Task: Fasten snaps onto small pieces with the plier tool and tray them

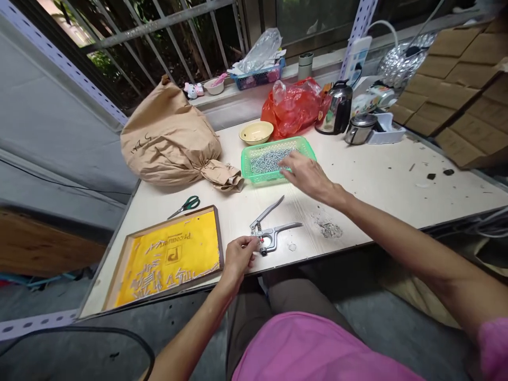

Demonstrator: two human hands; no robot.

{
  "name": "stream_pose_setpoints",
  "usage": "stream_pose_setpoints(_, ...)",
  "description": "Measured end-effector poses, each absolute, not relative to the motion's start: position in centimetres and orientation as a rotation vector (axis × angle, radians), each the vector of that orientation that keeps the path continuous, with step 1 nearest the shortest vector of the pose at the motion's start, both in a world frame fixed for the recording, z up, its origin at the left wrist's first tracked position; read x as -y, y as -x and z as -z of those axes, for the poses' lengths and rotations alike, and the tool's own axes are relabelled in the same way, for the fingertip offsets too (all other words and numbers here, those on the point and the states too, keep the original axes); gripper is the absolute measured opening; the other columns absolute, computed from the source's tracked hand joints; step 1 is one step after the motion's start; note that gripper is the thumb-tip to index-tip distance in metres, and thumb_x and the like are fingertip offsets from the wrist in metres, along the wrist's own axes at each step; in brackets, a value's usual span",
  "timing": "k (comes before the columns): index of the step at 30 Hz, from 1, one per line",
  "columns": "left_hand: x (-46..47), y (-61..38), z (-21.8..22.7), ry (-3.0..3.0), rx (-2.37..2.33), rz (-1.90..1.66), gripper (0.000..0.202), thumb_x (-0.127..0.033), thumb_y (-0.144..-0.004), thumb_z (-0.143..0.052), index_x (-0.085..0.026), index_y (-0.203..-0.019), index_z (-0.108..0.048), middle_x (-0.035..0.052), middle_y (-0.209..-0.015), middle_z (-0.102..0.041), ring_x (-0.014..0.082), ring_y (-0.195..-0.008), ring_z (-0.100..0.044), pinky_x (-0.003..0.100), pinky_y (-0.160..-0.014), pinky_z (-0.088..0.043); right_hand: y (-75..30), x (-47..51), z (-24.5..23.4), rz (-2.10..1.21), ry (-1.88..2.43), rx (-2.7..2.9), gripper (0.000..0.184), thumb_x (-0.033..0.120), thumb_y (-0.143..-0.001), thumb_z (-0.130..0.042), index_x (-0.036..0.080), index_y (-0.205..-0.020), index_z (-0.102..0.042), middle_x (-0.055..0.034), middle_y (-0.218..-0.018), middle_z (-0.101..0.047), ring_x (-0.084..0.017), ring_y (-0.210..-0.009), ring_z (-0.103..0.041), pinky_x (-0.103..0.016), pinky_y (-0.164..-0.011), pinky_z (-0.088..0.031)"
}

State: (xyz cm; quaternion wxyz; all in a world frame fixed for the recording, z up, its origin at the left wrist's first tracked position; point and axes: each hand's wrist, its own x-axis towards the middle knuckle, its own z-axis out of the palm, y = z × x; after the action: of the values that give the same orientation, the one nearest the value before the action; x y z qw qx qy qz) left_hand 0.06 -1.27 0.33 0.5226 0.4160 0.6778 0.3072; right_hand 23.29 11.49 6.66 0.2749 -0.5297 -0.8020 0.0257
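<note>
At the table's front edge, my left hand (240, 257) is closed, thumb and fingers pinched together at the head of the metal hand pliers (271, 233). What sits in the pinch is too small to make out. The pliers lie with their spring-loaded handles spread apart, and a red spot shows at the jaw. My right hand (307, 174) reaches over the near right side of a green plastic basket (248, 177), thumb and fingers apart. Many small silvery metal pieces (266, 162) cover the basket's bottom under my fingertips.
On the left lies a shallow tray with a yellow bottom (198, 233), holding metal pieces, beside green-handled scissors (191, 203). Behind are a brown paper bag (170, 137), yellow bowl (256, 133), red plastic bag (291, 108), kettle (339, 108) and metal pot (360, 129). Cardboard (460, 79) stands right.
</note>
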Motion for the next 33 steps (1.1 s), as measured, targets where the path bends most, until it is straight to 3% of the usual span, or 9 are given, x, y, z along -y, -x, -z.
stream_pose_setpoints(2, 1.0, -0.5, 0.2, -1.003, -1.615, -0.717, 0.033, -0.041, -0.066, -0.068, -0.011, -0.079, -0.065, -0.0030, -0.053, -0.053, 0.0054, -0.039, -0.041, 0.016, -0.033, -0.031, -23.7, -8.3, -4.5, -0.230, 1.364, 2.305, 0.025, 0.026, -0.093, -0.043, 0.015, -0.098, -0.064, -0.0075, -0.095, -0.057, -0.016, -0.079, -0.055, -0.030, -0.069, -0.046)
stream_pose_setpoints(6, 0.8, -0.8, 0.5, -1.022, -1.609, -0.665, 0.030, -0.041, -0.068, -0.066, -0.013, -0.074, -0.062, -0.0061, -0.045, -0.047, 0.0054, -0.034, -0.038, 0.017, -0.033, -0.029, -23.3, -2.5, -0.5, -0.384, 1.318, 2.467, 0.025, 0.026, -0.093, -0.044, 0.016, -0.109, -0.060, -0.0078, -0.099, -0.055, -0.016, -0.084, -0.057, -0.028, -0.072, -0.047)
stream_pose_setpoints(9, 0.9, -0.9, 0.3, -1.030, -1.638, -0.619, 0.028, -0.042, -0.070, -0.065, -0.014, -0.073, -0.061, -0.0071, -0.042, -0.045, 0.0053, -0.033, -0.037, 0.017, -0.034, -0.029, -22.9, -0.8, 0.8, -0.430, 1.388, 2.506, 0.023, 0.024, -0.093, -0.043, 0.017, -0.108, -0.059, -0.0077, -0.099, -0.055, -0.015, -0.084, -0.056, -0.027, -0.072, -0.046)
stream_pose_setpoints(19, 0.8, -0.8, 0.1, -0.997, -1.684, -0.409, 0.029, -0.039, -0.074, -0.063, -0.016, -0.060, -0.053, -0.0058, -0.036, -0.045, 0.0057, -0.029, -0.036, 0.018, -0.033, -0.024, -21.9, -1.2, 1.8, -0.287, 1.578, 2.590, 0.020, 0.015, -0.093, -0.038, 0.017, -0.092, -0.058, -0.0076, -0.096, -0.055, -0.015, -0.079, -0.052, -0.025, -0.059, -0.033)
stream_pose_setpoints(25, 0.1, -0.1, -1.0, -0.905, -1.586, -0.256, 0.039, -0.044, -0.065, -0.072, -0.016, -0.054, -0.049, -0.0062, -0.035, -0.044, 0.0036, -0.028, -0.034, 0.017, -0.034, -0.020, -21.6, -0.5, 1.9, -0.216, 1.540, 2.615, 0.019, 0.011, -0.093, -0.037, 0.016, -0.093, -0.056, -0.0077, -0.097, -0.054, -0.015, -0.081, -0.052, -0.026, -0.060, -0.032)
stream_pose_setpoints(28, 0.3, 0.2, -1.2, -0.911, -1.578, -0.160, 0.040, -0.048, -0.061, -0.074, -0.014, -0.056, -0.052, -0.0052, -0.037, -0.047, 0.0036, -0.028, -0.037, 0.017, -0.034, -0.022, -21.5, -0.1, 2.0, -0.233, 1.522, 2.623, 0.020, 0.008, -0.091, -0.037, 0.017, -0.094, -0.055, -0.0075, -0.097, -0.053, -0.015, -0.079, -0.052, -0.027, -0.058, -0.032)
stream_pose_setpoints(33, 1.8, -0.3, -1.1, -0.945, -1.606, -0.166, 0.034, -0.044, -0.067, -0.070, -0.015, -0.061, -0.053, -0.0047, -0.037, -0.049, 0.0062, -0.030, -0.043, 0.016, -0.035, -0.030, -21.4, 0.8, 2.0, -0.260, 1.547, 2.607, 0.023, 0.004, -0.089, -0.035, 0.017, -0.095, -0.053, -0.0076, -0.098, -0.052, -0.015, -0.076, -0.052, -0.027, -0.057, -0.032)
